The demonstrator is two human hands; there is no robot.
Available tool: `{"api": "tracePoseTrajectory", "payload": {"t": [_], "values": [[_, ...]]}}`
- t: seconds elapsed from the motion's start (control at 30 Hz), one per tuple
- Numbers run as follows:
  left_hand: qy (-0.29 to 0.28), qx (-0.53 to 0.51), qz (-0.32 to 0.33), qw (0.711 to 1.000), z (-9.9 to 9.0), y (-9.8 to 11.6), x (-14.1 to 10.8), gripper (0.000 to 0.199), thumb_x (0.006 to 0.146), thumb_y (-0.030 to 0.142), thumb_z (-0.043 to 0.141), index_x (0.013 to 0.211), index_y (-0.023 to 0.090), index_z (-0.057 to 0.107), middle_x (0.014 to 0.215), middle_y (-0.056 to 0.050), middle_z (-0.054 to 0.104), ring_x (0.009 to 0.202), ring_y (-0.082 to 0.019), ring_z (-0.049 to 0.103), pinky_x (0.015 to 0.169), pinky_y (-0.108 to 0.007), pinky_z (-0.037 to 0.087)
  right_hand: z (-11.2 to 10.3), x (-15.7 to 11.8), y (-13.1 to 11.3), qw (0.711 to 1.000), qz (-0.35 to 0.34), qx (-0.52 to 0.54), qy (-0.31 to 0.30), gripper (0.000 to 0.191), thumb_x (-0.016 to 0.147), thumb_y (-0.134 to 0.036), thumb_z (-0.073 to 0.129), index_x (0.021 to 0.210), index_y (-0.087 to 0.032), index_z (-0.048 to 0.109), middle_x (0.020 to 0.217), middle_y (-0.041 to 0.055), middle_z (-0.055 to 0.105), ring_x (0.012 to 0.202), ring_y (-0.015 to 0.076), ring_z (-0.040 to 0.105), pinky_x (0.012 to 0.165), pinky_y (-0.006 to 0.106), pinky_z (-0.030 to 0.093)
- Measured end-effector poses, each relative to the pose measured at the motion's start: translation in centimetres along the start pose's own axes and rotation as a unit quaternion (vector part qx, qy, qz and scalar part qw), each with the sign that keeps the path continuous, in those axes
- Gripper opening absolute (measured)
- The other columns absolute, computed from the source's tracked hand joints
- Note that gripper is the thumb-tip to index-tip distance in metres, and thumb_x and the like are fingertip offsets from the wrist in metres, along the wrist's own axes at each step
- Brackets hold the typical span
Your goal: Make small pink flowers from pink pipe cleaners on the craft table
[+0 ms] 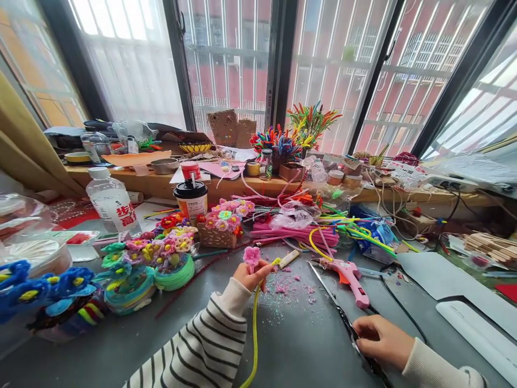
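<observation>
My left hand (249,276) is closed, holding a small pink fuzzy flower (252,256) upright above the fingers. A long yellow pipe cleaner (255,334) also runs through that hand, its short end poking out past the fingertips and its tail hanging toward the front edge. At the right, my right hand (382,337) grips black-handled scissors (343,315), whose blades point away toward the glue gun. The pink glue gun (349,277) lies on its side just beyond that hand. Pink fluff scraps (283,288) and glitter are scattered between my hands.
Finished flower pots (173,272) crowd the left, with a water bottle (111,202) and a lidded cup (191,198) behind. Bundled pink pipe cleaners (294,237) lie at the back. A black cord (404,312) trails right, near a white board (476,334).
</observation>
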State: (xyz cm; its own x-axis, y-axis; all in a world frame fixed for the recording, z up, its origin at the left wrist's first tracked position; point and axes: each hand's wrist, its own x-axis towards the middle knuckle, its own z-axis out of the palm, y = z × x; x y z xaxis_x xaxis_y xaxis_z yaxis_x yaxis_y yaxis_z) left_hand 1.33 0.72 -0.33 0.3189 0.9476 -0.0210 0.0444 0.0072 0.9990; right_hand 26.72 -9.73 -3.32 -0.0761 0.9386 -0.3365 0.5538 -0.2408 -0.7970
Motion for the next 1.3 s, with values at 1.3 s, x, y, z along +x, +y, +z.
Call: {"api": "tracePoseTrajectory", "payload": {"t": [1.3], "values": [[0.070,-0.094,-0.003,0.993,-0.3,-0.7,0.7,0.021,0.058,0.034,0.051,0.051,0.013,0.051,0.022,0.009,0.031,0.020,-0.002,0.024,0.027,-0.016,0.014,5.9,1.7,-6.2,0.928,-0.250,0.224,-0.163,0.055,0.058,-0.059,0.046,0.075,-0.008,0.056,0.072,0.0115,0.056,0.065,0.0191,0.053,0.058,0.030,0.041]]}}
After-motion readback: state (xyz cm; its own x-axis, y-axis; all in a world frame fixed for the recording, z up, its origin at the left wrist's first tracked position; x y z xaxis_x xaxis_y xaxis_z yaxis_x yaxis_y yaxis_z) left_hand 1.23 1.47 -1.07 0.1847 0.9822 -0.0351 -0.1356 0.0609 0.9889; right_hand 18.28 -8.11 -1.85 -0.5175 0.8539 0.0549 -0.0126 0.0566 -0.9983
